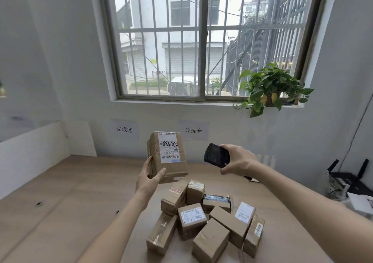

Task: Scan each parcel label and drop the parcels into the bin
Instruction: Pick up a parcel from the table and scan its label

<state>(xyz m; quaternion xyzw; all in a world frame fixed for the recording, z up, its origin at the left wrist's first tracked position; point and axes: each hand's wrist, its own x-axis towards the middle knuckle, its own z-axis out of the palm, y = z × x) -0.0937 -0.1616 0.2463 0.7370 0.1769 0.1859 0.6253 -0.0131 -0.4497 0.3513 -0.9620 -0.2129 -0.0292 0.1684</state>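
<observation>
Your left hand is grasping a tall cardboard parcel by its lower end, thumb lying across the front face and fingers wrapping the left edge, so that grip is clenched on the box. You are holding it upright above the wooden surface, with its white label and barcode facing you. Your right hand is grasping a dark handheld scanner, fingers curling over the top and thumb under it; the scanner is sitting just beside the parcel, to its right, not touching it. Below both hands, a pile of small brown parcels is lying jumbled on the surface, several showing white labels or clear tape. Two paper signs are hanging on the wall behind, under a barred window. A leafy potted plant is standing on the sill at the right.
</observation>
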